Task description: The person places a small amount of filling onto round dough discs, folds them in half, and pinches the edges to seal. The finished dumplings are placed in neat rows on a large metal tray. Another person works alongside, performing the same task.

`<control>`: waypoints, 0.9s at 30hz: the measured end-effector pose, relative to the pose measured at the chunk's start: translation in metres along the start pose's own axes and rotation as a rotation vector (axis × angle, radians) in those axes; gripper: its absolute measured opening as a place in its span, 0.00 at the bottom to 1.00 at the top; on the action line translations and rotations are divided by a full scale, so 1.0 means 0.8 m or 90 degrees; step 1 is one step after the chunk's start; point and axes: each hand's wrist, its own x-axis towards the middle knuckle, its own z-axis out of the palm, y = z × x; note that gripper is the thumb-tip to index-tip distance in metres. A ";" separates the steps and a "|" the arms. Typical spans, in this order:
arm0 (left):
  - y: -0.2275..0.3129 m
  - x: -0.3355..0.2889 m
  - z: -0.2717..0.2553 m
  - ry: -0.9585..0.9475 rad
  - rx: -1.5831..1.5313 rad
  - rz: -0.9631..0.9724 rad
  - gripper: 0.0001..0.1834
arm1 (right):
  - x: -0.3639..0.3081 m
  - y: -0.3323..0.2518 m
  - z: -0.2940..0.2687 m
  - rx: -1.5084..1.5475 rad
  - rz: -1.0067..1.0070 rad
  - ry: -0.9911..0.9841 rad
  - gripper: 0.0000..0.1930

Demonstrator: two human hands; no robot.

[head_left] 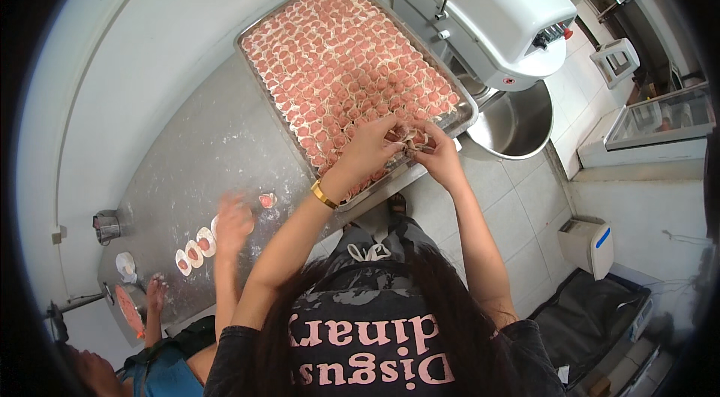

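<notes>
A large metal tray (331,179) lies on the steel table, packed with rows of small open-topped dumplings (337,59) with pink meat filling in pale wrappers. Over its near right corner my two hands meet. My left hand (373,143), with a gold band at the wrist, has its fingers bent together around a dumpling (409,143). From the other side, my right hand (437,155) pinches at the same dumpling with thumb and fingertips. My fingers partly hide it, so its exact shape is unclear.
At left, a co-worker's blurred hand (234,221) hovers by wrappers topped with meat (193,253); a single dumpling (267,200) sits nearby. A bowl of pink filling (129,311) and a metal cup (106,227) stand farther left. A white mixer (487,14) with a steel bowl (517,123) adjoins the tray.
</notes>
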 end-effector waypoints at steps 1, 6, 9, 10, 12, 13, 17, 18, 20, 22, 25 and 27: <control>0.000 -0.002 0.001 0.006 -0.041 -0.009 0.14 | 0.001 -0.004 0.000 -0.058 -0.018 0.010 0.25; -0.014 -0.005 0.001 -0.008 -0.366 -0.162 0.10 | 0.001 -0.028 0.002 -0.228 -0.037 0.061 0.20; -0.023 -0.010 0.011 0.007 -0.506 -0.229 0.12 | 0.000 -0.043 0.009 -0.220 -0.054 0.064 0.20; -0.025 -0.011 0.015 0.018 -0.539 -0.224 0.12 | 0.000 -0.048 0.011 -0.225 -0.071 0.062 0.20; -0.028 -0.012 0.017 0.031 -0.573 -0.227 0.13 | -0.002 -0.058 0.014 -0.241 -0.094 0.063 0.19; -0.028 -0.012 0.017 0.034 -0.574 -0.235 0.13 | -0.003 -0.062 0.015 -0.250 -0.100 0.066 0.19; -0.028 -0.013 0.015 0.037 -0.623 -0.270 0.07 | -0.003 -0.069 0.016 -0.269 -0.091 0.071 0.19; -0.028 -0.013 0.013 0.023 -0.624 -0.268 0.08 | -0.003 -0.068 0.014 -0.292 -0.096 0.078 0.19; -0.030 -0.009 0.005 -0.012 -0.628 -0.255 0.09 | -0.001 -0.064 0.009 -0.336 -0.106 0.094 0.19; -0.034 -0.009 -0.004 0.007 -0.207 -0.111 0.11 | 0.001 -0.056 -0.001 -0.338 -0.057 0.080 0.20; -0.040 -0.012 -0.005 0.016 0.284 0.148 0.14 | 0.007 -0.039 -0.014 -0.396 -0.038 0.018 0.19; -0.046 -0.012 -0.001 0.008 0.452 0.246 0.15 | 0.012 -0.025 -0.013 -0.433 -0.060 -0.034 0.19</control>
